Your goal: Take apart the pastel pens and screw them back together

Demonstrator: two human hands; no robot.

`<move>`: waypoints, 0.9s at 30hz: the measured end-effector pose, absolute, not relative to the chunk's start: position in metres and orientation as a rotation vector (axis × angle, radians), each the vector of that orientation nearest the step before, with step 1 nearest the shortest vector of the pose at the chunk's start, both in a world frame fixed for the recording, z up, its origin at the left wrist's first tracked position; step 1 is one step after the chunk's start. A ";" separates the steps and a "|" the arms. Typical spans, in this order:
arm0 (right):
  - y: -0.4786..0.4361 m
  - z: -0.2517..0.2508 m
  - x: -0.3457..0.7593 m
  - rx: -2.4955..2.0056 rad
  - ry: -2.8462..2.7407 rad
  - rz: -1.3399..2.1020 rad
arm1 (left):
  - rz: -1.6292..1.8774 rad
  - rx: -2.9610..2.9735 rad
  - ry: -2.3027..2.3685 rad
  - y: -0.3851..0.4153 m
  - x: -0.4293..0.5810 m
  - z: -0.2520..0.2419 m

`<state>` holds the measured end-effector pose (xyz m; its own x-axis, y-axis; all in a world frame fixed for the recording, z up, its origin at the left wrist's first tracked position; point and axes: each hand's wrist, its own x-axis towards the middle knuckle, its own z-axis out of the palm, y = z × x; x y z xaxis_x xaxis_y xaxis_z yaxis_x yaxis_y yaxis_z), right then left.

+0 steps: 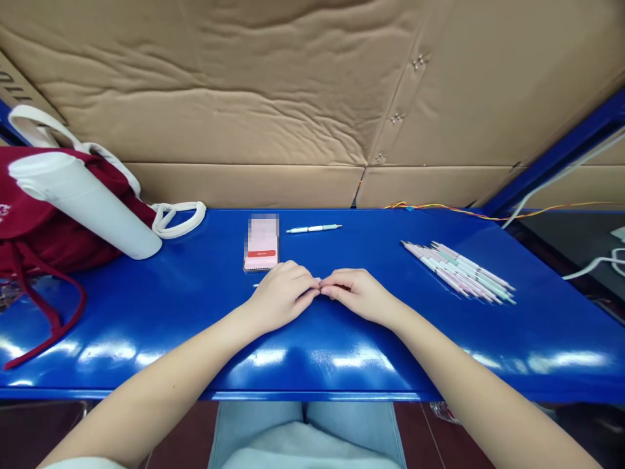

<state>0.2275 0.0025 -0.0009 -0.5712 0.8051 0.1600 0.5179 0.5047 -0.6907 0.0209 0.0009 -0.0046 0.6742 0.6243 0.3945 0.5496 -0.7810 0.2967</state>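
1. Pale pen [256, 284], mostly hidden by the fingers, lies low over the middle of a glossy blue table [195, 365], between a person's two bare hands.
2. Left hand [282, 294] closes around the pen's length, thumb and fingers together, with one slim end showing beyond the knuckles.
3. Right hand [359, 293] meets it fingertip to fingertip, pinching at the pen's other end; the exact part between the tips is too small to tell.
4. Just beyond the left hand rests a phone [262, 242], its screen partly blurred, with a single white-and-blue pen [314, 228] lying beside it.
5. Well to the right, a cluster of pink, white and green pens [459, 272] lies fanned on the tabletop.
6. At far left, a white cylinder [97, 208] leans against a dark red bag [105, 174].
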 end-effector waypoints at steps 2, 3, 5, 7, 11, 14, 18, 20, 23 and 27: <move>0.003 0.000 0.232 -1.111 -2.332 0.799 | 0.705 2.740 0.970 0.001 0.020 -0.004; 0.003 0.001 0.234 -1.144 -2.356 0.785 | 0.692 2.743 0.975 0.001 0.020 -0.004; 0.004 0.004 0.239 -1.242 -2.401 0.770 | 0.666 2.745 0.992 0.001 0.021 -0.005; 0.003 0.006 0.242 -1.339 -2.461 0.740 | 0.642 2.745 1.023 0.000 0.021 -0.006; -0.001 0.011 0.242 -1.384 -2.576 0.641 | 0.590 2.734 1.063 -0.001 0.022 -0.008; -0.005 0.013 0.238 -1.351 -2.554 0.600 | 0.577 2.726 1.072 0.000 0.019 -0.005; -0.009 0.010 0.227 -1.304 -2.567 0.412 | 0.578 2.732 1.189 0.004 0.009 0.004; -0.009 0.006 0.221 -1.290 -2.625 0.320 | 0.547 2.744 1.274 0.007 0.005 0.005; -0.009 0.001 0.215 -1.284 -2.676 0.243 | 0.423 2.756 1.338 0.010 0.003 0.005; -0.008 0.003 0.219 -1.257 -2.608 0.242 | 0.319 2.731 1.340 0.008 0.005 0.006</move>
<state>0.2190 -0.0077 0.0031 -0.6027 0.7857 0.1395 0.7467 0.6169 -0.2488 0.0048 0.0081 0.0063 0.5950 0.7898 0.1494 0.7725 -0.6132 0.1651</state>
